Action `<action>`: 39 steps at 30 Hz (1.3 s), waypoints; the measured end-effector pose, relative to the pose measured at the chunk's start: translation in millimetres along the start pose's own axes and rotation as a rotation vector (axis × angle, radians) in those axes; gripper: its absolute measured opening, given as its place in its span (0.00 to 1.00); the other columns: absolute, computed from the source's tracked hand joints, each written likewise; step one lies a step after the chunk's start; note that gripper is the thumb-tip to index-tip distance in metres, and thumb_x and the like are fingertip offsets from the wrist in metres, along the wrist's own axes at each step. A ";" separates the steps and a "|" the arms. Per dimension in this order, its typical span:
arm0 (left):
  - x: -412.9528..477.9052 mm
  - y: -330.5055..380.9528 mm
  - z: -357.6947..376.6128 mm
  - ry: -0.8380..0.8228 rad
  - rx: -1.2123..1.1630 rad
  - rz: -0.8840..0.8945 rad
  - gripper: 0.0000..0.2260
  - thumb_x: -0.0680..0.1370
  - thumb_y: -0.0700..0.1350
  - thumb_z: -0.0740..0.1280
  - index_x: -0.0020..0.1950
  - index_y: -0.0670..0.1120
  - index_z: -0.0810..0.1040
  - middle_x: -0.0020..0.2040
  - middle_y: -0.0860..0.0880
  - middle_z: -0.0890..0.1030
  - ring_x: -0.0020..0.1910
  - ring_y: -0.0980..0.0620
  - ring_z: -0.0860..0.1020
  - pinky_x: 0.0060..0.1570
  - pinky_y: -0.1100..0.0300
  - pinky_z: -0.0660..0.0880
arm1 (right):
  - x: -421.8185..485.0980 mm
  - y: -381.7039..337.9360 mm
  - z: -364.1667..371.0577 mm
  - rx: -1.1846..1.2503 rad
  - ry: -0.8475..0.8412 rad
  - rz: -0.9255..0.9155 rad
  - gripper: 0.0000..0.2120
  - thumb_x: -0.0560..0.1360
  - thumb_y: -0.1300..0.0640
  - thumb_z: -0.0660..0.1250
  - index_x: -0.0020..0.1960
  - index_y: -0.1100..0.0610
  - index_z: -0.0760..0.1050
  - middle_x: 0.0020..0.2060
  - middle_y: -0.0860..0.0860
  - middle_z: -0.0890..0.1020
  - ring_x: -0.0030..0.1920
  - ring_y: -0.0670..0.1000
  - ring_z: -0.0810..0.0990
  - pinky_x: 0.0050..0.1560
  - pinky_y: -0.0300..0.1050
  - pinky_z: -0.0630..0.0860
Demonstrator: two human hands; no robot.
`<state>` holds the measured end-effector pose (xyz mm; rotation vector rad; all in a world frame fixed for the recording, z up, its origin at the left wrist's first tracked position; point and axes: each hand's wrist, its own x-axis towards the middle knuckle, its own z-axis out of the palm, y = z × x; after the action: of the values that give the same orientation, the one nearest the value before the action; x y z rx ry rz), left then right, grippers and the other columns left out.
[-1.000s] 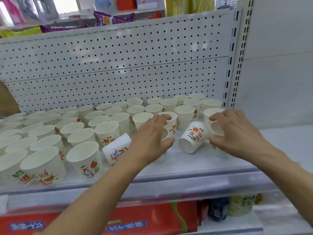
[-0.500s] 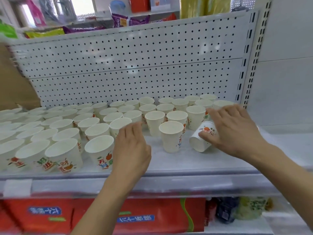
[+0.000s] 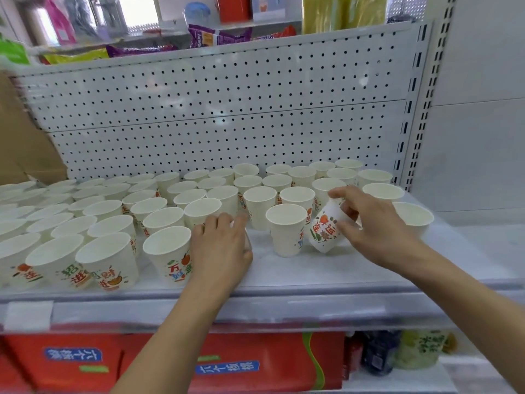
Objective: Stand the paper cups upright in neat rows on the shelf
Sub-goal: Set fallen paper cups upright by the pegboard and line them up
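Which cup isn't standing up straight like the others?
The tilted paper cup in the right hand. Its picture side faces up, while every other cup stands with its mouth open upward.

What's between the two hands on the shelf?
In the head view, one upright cup stands between the left hand and the right hand, right beside the tilted cup that the right hand holds. Bare shelf lies in front.

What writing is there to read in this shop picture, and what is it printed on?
"万": on the front-row cup, red; the characters below it are blurred.
Tilted cup in the right hand: red characters, upside down, unreadable.
Red boxes below the shelf: white characters on blue labels, blurred.
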<state>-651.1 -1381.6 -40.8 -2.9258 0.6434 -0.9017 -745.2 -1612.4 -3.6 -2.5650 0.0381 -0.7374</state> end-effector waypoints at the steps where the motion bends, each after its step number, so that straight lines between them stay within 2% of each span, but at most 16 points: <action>1: 1.5 1.1 -3.2 -0.003 -0.007 -0.004 0.26 0.68 0.51 0.69 0.65 0.50 0.73 0.55 0.46 0.78 0.56 0.43 0.75 0.51 0.50 0.69 | -0.9 0.8 0.7 0.017 0.018 -0.020 0.22 0.74 0.63 0.67 0.66 0.50 0.69 0.43 0.47 0.78 0.48 0.51 0.74 0.57 0.51 0.69; 4: 3.6 3.8 -8.8 -0.043 -0.119 -0.043 0.25 0.69 0.56 0.67 0.65 0.53 0.68 0.57 0.49 0.75 0.59 0.46 0.71 0.55 0.53 0.67 | -4.2 0.8 -1.3 -0.057 0.038 -0.094 0.21 0.74 0.64 0.68 0.64 0.49 0.72 0.44 0.46 0.79 0.48 0.51 0.75 0.53 0.45 0.63; 6: -0.5 6.8 -16.5 -0.040 -0.375 -0.096 0.24 0.68 0.56 0.70 0.61 0.52 0.69 0.55 0.50 0.74 0.57 0.48 0.71 0.54 0.54 0.69 | -7.0 -0.7 -4.0 -0.102 0.013 -0.149 0.18 0.75 0.64 0.67 0.61 0.48 0.75 0.45 0.46 0.78 0.49 0.50 0.74 0.52 0.43 0.62; 9: -9.9 10.8 -25.0 0.005 -0.869 -0.193 0.23 0.65 0.51 0.76 0.55 0.51 0.69 0.52 0.53 0.73 0.52 0.53 0.71 0.49 0.58 0.71 | -11.5 -5.6 -7.9 -0.051 -0.068 -0.192 0.14 0.75 0.62 0.67 0.55 0.45 0.78 0.44 0.42 0.75 0.48 0.48 0.74 0.53 0.44 0.69; 11: -15.9 13.2 -25.8 0.028 -0.966 -0.209 0.25 0.65 0.50 0.78 0.54 0.50 0.68 0.52 0.54 0.72 0.51 0.56 0.70 0.49 0.61 0.70 | -13.2 -7.1 -7.7 0.002 -0.125 -0.200 0.14 0.75 0.62 0.68 0.53 0.44 0.78 0.44 0.42 0.75 0.48 0.45 0.75 0.54 0.44 0.74; 14: -22.1 9.6 -22.5 0.026 -0.971 -0.185 0.28 0.64 0.50 0.78 0.56 0.53 0.66 0.56 0.55 0.71 0.54 0.58 0.70 0.51 0.65 0.69 | -16.8 -7.3 -6.3 0.071 -0.140 -0.203 0.13 0.74 0.59 0.70 0.51 0.41 0.77 0.46 0.40 0.78 0.51 0.40 0.75 0.56 0.44 0.74; 17: -26.5 1.0 -24.7 0.019 -0.907 -0.134 0.34 0.63 0.52 0.79 0.62 0.59 0.63 0.59 0.58 0.68 0.59 0.62 0.67 0.54 0.69 0.65 | -16.2 -7.9 -12.5 0.110 -0.089 -0.251 0.09 0.72 0.52 0.71 0.52 0.43 0.79 0.49 0.37 0.80 0.57 0.42 0.73 0.58 0.42 0.71; 21: -25.1 -4.3 -33.7 0.132 -0.704 -0.006 0.37 0.63 0.59 0.75 0.69 0.53 0.66 0.62 0.60 0.66 0.62 0.58 0.65 0.60 0.64 0.63 | -6.7 -5.7 -33.1 0.126 -0.015 -0.231 0.10 0.71 0.48 0.69 0.53 0.43 0.79 0.52 0.35 0.79 0.61 0.39 0.71 0.60 0.32 0.66; 24: -10.8 2.5 -55.0 0.159 -0.734 0.055 0.32 0.66 0.65 0.69 0.67 0.58 0.66 0.61 0.63 0.66 0.62 0.64 0.63 0.58 0.77 0.57 | 11.4 7.7 -55.2 0.138 0.000 -0.179 0.10 0.71 0.45 0.68 0.52 0.41 0.79 0.52 0.34 0.78 0.58 0.38 0.73 0.56 0.36 0.68; 26: 5.8 11.7 -71.8 0.093 -0.771 0.114 0.27 0.68 0.67 0.68 0.65 0.62 0.67 0.60 0.66 0.67 0.60 0.70 0.64 0.56 0.82 0.57 | 30.8 21.5 -70.1 0.144 -0.006 -0.110 0.07 0.72 0.47 0.68 0.50 0.40 0.78 0.50 0.33 0.77 0.51 0.32 0.74 0.48 0.35 0.68; 28: 29.3 23.0 -81.6 -0.056 -0.811 0.194 0.23 0.70 0.65 0.67 0.63 0.64 0.68 0.59 0.69 0.69 0.58 0.76 0.64 0.53 0.84 0.58 | 53.9 41.0 -80.4 0.153 -0.055 -0.032 0.07 0.73 0.51 0.69 0.50 0.42 0.78 0.46 0.35 0.78 0.43 0.27 0.74 0.44 0.35 0.69; 30: 58.4 36.8 -83.5 -0.198 -0.786 0.310 0.21 0.72 0.62 0.67 0.64 0.63 0.70 0.61 0.69 0.71 0.59 0.75 0.66 0.52 0.84 0.59 | 77.1 67.2 -83.2 0.090 -0.145 0.021 0.07 0.74 0.51 0.69 0.51 0.43 0.79 0.46 0.38 0.80 0.40 0.29 0.75 0.44 0.39 0.71; 32: 90.3 51.5 -75.6 -0.308 -0.730 0.383 0.18 0.75 0.59 0.66 0.65 0.61 0.72 0.62 0.67 0.72 0.57 0.70 0.69 0.50 0.81 0.63 | 96.7 95.9 -80.0 -0.015 -0.253 0.083 0.07 0.74 0.47 0.68 0.51 0.39 0.78 0.50 0.40 0.80 0.43 0.35 0.76 0.48 0.44 0.74; 34: 121.3 67.7 -61.1 -0.410 -0.682 0.393 0.17 0.78 0.56 0.65 0.67 0.59 0.72 0.62 0.65 0.73 0.53 0.71 0.69 0.52 0.76 0.65 | 111.5 119.3 -74.9 -0.065 -0.312 0.124 0.08 0.75 0.45 0.67 0.53 0.38 0.78 0.55 0.40 0.78 0.49 0.41 0.76 0.53 0.47 0.73; 36: 147.5 84.3 -43.9 -0.471 -0.604 0.420 0.19 0.79 0.55 0.64 0.70 0.56 0.70 0.66 0.61 0.73 0.60 0.66 0.70 0.58 0.67 0.67 | 122.9 132.9 -70.5 -0.078 -0.322 0.125 0.10 0.76 0.45 0.66 0.57 0.40 0.77 0.57 0.40 0.75 0.55 0.45 0.74 0.56 0.44 0.69; 39: 173.3 105.9 -21.6 -0.540 -0.532 0.440 0.23 0.79 0.56 0.64 0.73 0.57 0.66 0.71 0.57 0.70 0.66 0.58 0.69 0.61 0.61 0.66 | 138.4 143.1 -63.4 -0.140 -0.354 0.118 0.14 0.77 0.45 0.64 0.62 0.43 0.74 0.57 0.41 0.73 0.56 0.46 0.73 0.55 0.43 0.68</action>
<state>-573.3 -1543.6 56.3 -2.9982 1.5598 0.1291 -644.7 -1788.0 48.6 -2.7607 0.1288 -0.2388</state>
